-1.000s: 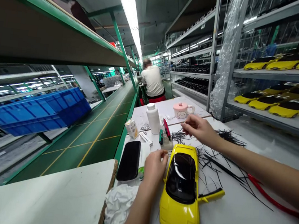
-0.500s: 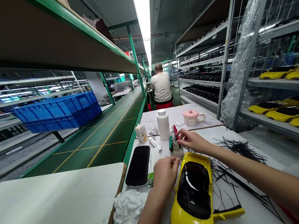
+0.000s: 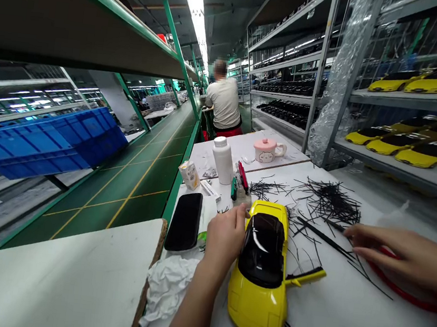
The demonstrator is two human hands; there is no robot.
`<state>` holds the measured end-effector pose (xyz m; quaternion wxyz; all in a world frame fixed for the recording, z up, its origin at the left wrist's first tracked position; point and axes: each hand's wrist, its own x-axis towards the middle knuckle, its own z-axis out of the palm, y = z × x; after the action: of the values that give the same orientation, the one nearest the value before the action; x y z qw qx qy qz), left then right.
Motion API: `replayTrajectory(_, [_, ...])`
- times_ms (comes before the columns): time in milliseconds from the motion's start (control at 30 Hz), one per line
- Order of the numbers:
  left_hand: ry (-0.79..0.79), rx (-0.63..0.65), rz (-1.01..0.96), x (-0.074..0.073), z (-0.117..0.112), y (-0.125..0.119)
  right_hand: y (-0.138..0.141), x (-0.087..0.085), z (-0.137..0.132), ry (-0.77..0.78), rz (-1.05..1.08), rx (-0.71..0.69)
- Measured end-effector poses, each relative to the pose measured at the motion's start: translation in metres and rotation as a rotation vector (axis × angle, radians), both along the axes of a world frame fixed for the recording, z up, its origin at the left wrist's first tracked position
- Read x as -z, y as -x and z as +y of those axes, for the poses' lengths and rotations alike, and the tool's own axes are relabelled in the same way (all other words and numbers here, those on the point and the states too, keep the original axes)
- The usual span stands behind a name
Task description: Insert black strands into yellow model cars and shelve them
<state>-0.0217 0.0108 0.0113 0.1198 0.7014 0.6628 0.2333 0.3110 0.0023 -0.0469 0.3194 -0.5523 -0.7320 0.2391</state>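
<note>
A yellow toy car (image 3: 262, 275) with a black roof lies on the white worktable (image 3: 343, 311), its right door swung open. My left hand (image 3: 226, 237) rests against the car's left side near the front, fingers curled together. My right hand (image 3: 394, 252) lies low over the table at the right, fingers stretched out flat above thin black strips (image 3: 327, 201) and a red-handled tool (image 3: 405, 292). Nothing shows in that hand.
A black phone (image 3: 184, 221), a small carton (image 3: 189, 175), a white bottle (image 3: 222, 160), a pink lidded cup (image 3: 267, 151) and red and green tools (image 3: 240, 182) stand beyond the car. Crumpled white paper (image 3: 167, 287) lies near left. A person sits further along. Yellow cars fill the right-hand shelves (image 3: 415, 150). A blue crate (image 3: 46, 140) sits left of the green conveyor.
My right hand has drawn back from the tool stand near the car's front to the right side of the table, over the black strips. My left hand stays at the car.
</note>
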Motion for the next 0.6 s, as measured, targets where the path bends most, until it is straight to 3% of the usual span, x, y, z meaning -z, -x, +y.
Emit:
replayTrajectory(133, [-0.061,0.008,-0.036,-0.005,-0.008,-0.005,0.021,0.016,-0.049,0.133,0.100,0.022])
replayTrajectory(200, [-0.122,0.012,-0.066,-0.009,-0.012,-0.007,0.047,0.014,-0.064,0.197,0.174,-0.120])
replayTrajectory(300, [-0.216,0.061,-0.080,-0.021,-0.018,-0.006,0.080,0.008,-0.065,0.200,0.151,-0.286])
replayTrajectory(433, [-0.131,0.126,-0.097,-0.036,-0.038,0.006,0.093,0.008,-0.046,0.019,0.144,-0.157])
replayTrajectory(500, [-0.023,0.113,-0.100,-0.030,-0.056,0.013,0.091,0.014,-0.044,0.002,0.173,-0.112])
replayTrajectory(600, [0.145,0.041,-0.219,0.002,-0.086,0.018,0.091,0.030,-0.051,0.165,0.323,-0.204])
